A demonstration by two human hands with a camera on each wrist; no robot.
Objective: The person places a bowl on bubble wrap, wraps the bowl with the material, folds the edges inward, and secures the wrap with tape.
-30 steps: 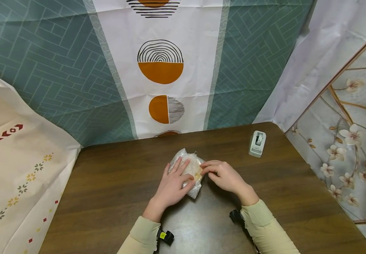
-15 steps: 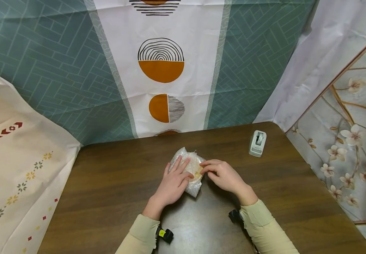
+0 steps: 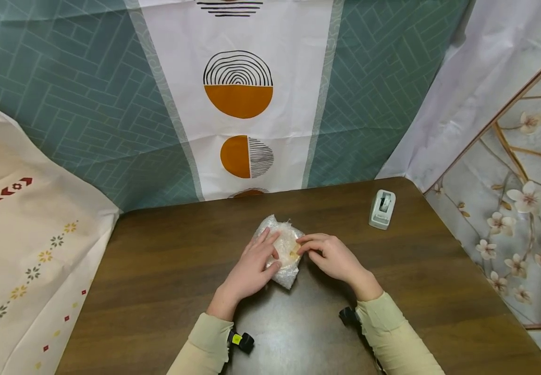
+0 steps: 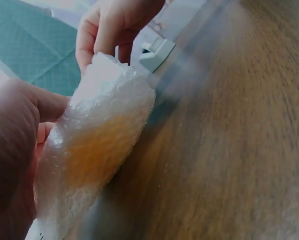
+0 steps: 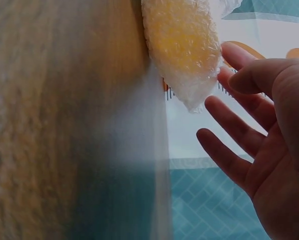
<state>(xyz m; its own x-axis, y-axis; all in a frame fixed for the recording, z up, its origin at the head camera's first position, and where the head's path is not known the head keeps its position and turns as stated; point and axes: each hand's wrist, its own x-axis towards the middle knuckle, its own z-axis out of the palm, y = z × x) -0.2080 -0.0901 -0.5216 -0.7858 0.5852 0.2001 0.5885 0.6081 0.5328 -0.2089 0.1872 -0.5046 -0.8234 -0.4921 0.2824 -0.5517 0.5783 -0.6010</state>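
A bubble-wrapped package (image 3: 285, 247) lies on the brown table. Something yellow-orange shows blurred through the wrap (image 4: 99, 152) in both wrist views, its kind hidden by the bubbles. My left hand (image 3: 250, 268) rests on the left part of the package, fingers spread over the top. At the package's right edge, a small yellowish patch that looks like tape (image 3: 294, 253) lies beside the fingertips of my right hand (image 3: 335, 259). The right wrist view has my index finger touching the wrap while the thumb and other fingers stay loosely extended, apart from it.
A white tape dispenser (image 3: 382, 209) stands at the table's back right corner. Patterned cloths hang behind the table (image 3: 158, 312) and along both sides. A black camera strap (image 3: 241, 341) is on each wrist.
My left hand has shifted slightly left on the package, its thumb and index finger drawing back from the yellowish patch. My right fingertips stay at the right edge. The head view has tilted a little.
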